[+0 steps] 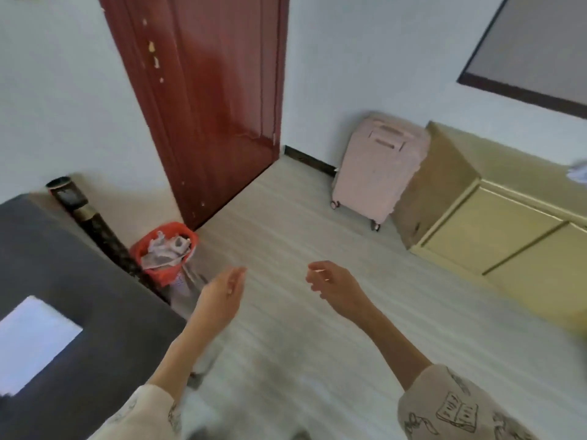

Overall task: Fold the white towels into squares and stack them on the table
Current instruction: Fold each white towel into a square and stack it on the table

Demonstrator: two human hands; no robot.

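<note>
Head view: we have both hands out in front over bare floor (286, 249), nothing in either. Left hand (222, 293) has its palm turned inward and its fingers (236, 274) straight, released. Right hand (333, 284) has fingers (314, 274) loosely curled, also released, gripping nothing. The hands are apart, with a gap of floor between them.

Open room: a wide strip of pale floor runs from our sleeves up to the red door (206, 106) at the far wall. That strip is the free lane.

Left edge: the dark bench (79, 281) fills the lower left; its right edge runs diagonally from the wall down toward our left forearm. One folded white towel (31, 338) lies flat on the bench near its left side, well apart from both hands. The frame is motion-blurred, so we cannot tell whether it is one towel or a stack.

Beside the bench's far right edge: a dark roll (85, 223) leans on the wall, and a red bin (165, 249) with crumpled paper stands on the floor just beside it, near the left hand's line.

Right edge: a yellow cabinet (492, 236) runs along the wall, with a pink suitcase (378, 173) upright at its far end, next to it. A white crumpled item (578, 176) sits on the cabinet top at the frame edge; it is too blurred to identify. A dark-framed panel (540, 52) hangs on the wall above.
</note>
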